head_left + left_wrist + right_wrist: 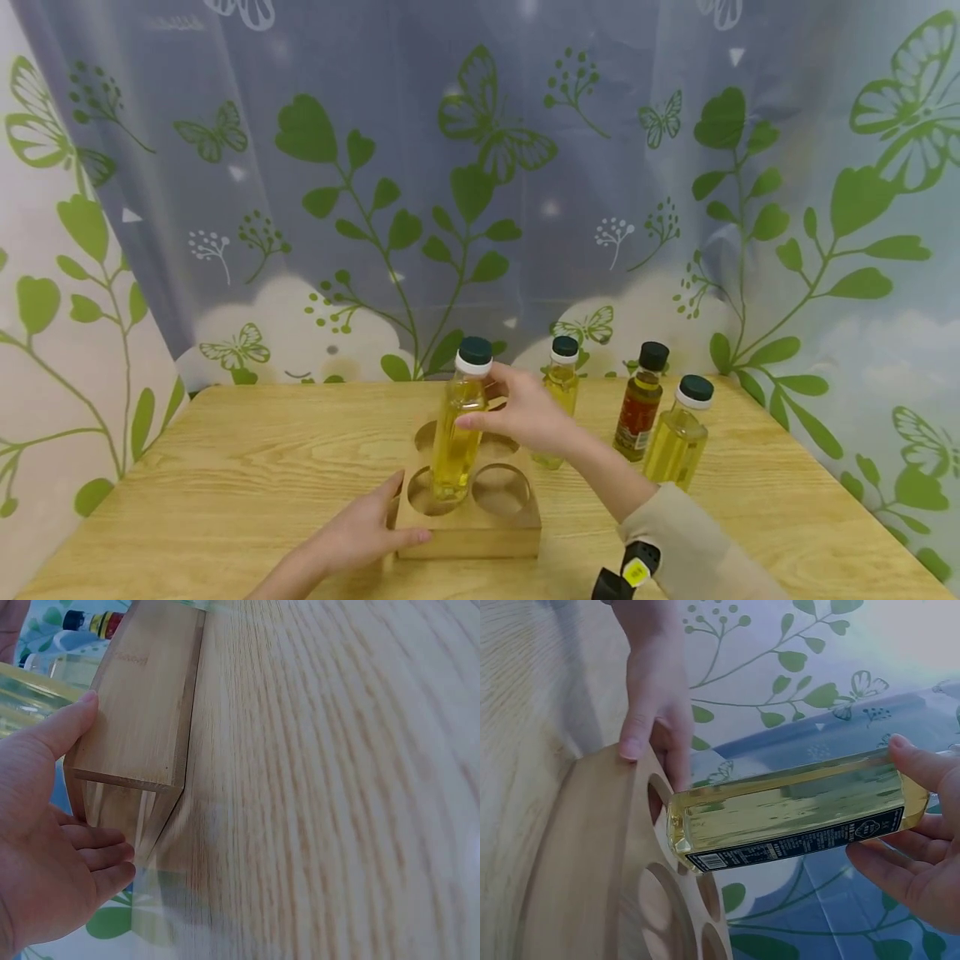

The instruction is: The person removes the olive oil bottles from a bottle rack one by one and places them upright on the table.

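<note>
My right hand (528, 414) grips a glass bottle of yellow oil (459, 429) by its upper part, thumb on one side and fingers on the other. The bottle has a dark green cap with a white collar, and a dark label shows in the right wrist view. It tilts slightly, its base over the front-left hole of a wooden bottle rack (468, 543) with several round holes. My left hand (360, 533) holds the rack's left front corner, its thumb (71, 724) on the front face and its fingers (97, 851) at the open side.
Right of the rack stand an oil bottle (562, 383) behind my right hand, a smaller black-capped bottle (640, 408) with a red label, and another oil bottle (678, 442) near my right sleeve. A patterned curtain (525, 208) hangs behind the wooden table (285, 442).
</note>
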`<state>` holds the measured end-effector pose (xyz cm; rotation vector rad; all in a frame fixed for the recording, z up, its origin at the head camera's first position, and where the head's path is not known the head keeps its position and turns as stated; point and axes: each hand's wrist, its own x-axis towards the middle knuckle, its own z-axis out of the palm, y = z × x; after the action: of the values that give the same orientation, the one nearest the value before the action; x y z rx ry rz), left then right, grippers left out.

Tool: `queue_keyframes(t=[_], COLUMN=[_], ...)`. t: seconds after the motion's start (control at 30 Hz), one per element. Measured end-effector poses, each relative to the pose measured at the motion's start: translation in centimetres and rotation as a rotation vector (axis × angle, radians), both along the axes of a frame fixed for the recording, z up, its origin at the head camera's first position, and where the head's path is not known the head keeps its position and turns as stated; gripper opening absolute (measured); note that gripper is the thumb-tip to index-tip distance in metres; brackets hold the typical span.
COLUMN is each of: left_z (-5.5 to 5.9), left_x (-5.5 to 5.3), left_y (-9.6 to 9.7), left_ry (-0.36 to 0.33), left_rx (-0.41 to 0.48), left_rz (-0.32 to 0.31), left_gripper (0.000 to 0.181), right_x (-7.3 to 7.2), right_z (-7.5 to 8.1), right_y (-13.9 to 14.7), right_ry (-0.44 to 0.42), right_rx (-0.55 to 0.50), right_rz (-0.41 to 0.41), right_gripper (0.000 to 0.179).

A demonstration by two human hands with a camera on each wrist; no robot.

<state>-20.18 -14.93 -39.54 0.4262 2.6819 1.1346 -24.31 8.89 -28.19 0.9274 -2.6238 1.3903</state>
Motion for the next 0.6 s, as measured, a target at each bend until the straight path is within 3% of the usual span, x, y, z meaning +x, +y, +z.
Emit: queue_keyframes(t=[0.17,0.6], left_z=[-0.1,0.0], left_x=[0.1,0.3], left_y=[0.0,0.1], left_ry=[0.01,0.031], left_rx=[0.001,-0.017], left_rz=[0.006,-0.006], left_gripper=[0.102,0.101], right_x=[-0.3,-0.6], right_z=[0.6,0.4], right_y=[1.6,6.5], right_ry=[0.049,-0.029], right_rx=[0.014,0.056], right_rz=[-0.035,-0.134], right_gripper=[0.049,0.059])
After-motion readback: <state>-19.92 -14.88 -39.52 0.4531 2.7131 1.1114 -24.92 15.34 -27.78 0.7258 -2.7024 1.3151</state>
